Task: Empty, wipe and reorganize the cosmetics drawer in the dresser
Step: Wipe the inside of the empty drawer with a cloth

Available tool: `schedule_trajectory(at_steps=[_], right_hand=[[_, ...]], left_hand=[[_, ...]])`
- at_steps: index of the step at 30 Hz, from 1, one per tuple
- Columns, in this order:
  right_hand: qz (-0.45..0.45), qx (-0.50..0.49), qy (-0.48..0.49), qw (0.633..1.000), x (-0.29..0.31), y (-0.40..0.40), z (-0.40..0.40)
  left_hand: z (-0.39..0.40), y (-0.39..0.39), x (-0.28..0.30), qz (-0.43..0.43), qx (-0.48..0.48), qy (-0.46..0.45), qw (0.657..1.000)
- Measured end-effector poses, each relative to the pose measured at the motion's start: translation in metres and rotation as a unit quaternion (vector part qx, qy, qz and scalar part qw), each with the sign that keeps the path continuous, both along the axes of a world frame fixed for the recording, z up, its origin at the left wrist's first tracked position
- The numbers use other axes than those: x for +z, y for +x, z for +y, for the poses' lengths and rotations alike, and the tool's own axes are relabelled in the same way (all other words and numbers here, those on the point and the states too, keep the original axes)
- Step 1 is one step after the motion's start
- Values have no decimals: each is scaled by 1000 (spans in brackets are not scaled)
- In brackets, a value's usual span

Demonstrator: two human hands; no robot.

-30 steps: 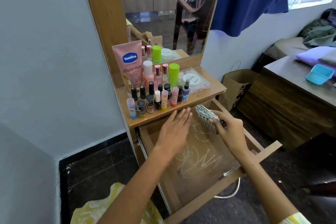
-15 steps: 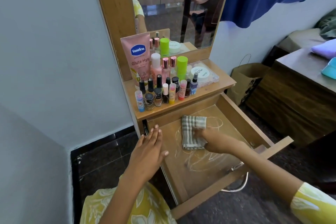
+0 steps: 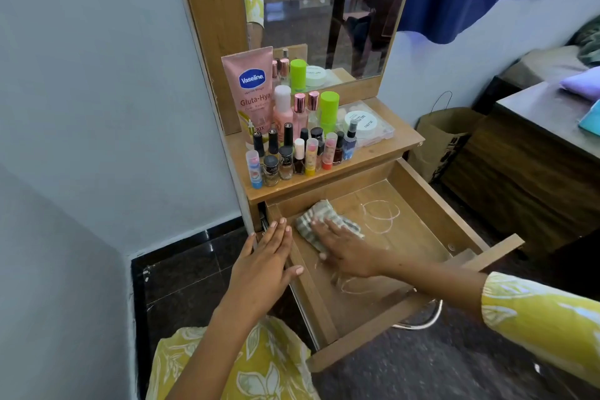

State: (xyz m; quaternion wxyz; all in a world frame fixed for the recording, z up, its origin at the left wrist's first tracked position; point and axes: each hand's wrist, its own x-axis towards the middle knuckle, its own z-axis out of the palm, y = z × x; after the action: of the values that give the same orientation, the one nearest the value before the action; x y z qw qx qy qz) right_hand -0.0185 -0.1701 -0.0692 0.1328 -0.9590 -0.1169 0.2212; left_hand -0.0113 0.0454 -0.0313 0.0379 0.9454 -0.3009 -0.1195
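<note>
Wiping inside the open drawer, cloth under the right hand.

Right hand flat, fingers straight, pressing the checked cloth onto the drawer floor at the back left corner; cloth pokes out ahead of and beside the fingertips. Left hand released, fingers straight and together, resting over the drawer's left wall, just left of the cloth; thumb tip on the wall's top edge. Drawer pulled out, holding only the cloth; pale ring marks on the floor to the right of and below the right hand. Beyond both hands, dresser top crowded: pink lotion tube, green-capped bottle, rows of nail polish bottles, clear box with a white round jar on it.
</note>
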Motion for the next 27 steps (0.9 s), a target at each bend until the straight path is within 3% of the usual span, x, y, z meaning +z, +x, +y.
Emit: schedule_trajectory(at_steps=[4, 6, 12, 17, 22, 27], right_hand=[[5, -133, -48, 990, 12, 2, -47], [37, -153, -41, 987, 15, 6, -50], [95, -41, 44, 994, 22, -16, 9], [105, 18, 49, 993, 18, -26, 39], [34, 37, -67, 996, 8, -12, 40], [4, 43, -83, 996, 6, 20, 44]], left_hand=[[-1, -1, -1, 4, 0, 4, 1000], [-1, -1, -2, 5, 2, 4, 1000], [1, -2, -3, 7, 0, -1, 1000], [1, -2, -2, 3, -2, -4, 1000], [0, -2, -2, -2, -2, -2, 1000], [-2, -2, 2, 2, -2, 9, 1000]])
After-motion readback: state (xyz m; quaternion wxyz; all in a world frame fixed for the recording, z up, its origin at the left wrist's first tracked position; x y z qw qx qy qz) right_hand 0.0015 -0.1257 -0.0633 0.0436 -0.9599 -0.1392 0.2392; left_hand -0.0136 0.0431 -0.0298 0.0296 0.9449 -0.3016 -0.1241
